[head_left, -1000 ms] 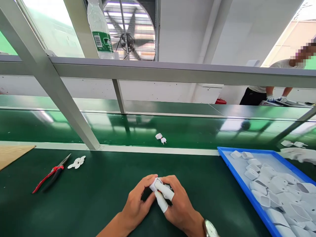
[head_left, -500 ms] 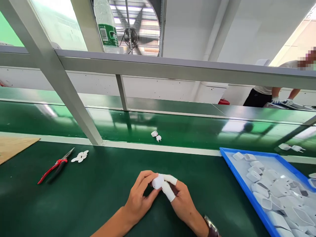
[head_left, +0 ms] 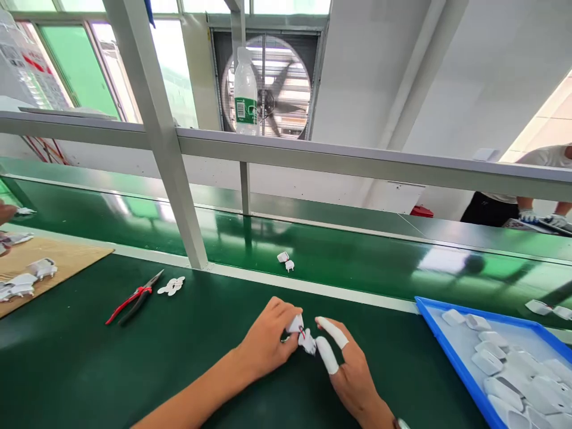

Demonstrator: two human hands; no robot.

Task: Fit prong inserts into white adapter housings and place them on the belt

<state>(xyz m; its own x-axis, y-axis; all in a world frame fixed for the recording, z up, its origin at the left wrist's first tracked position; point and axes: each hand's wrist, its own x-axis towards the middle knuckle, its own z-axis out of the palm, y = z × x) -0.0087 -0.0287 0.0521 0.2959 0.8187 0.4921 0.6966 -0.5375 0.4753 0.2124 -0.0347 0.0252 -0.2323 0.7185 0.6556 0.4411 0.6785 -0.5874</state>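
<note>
My left hand (head_left: 270,333) pinches a small white plastic charger housing (head_left: 295,324) above the green worktop. Short red and dark wires run from it to a white plug piece (head_left: 307,342), which hangs open beside the housing. Just to the right is my right hand (head_left: 353,372), its thumb and forefinger apart and covered with white finger cots. The thumb tip is close to the plug piece; I cannot tell whether they touch. Both hands are over the green table mat (head_left: 147,372).
A blue-rimmed tray (head_left: 451,357) of white housings stands at the right. Red-handled pliers (head_left: 134,298) and flat white pieces (head_left: 171,286) lie left. A similar pair of parts (head_left: 286,260) sits on the green belt. Another person's hand (head_left: 5,213) shows at far left.
The white piece between my hands has come apart into a housing and a wired plug piece. My right fingers have spread and moved away rightward. My head view has tilted up and shifted left.
</note>
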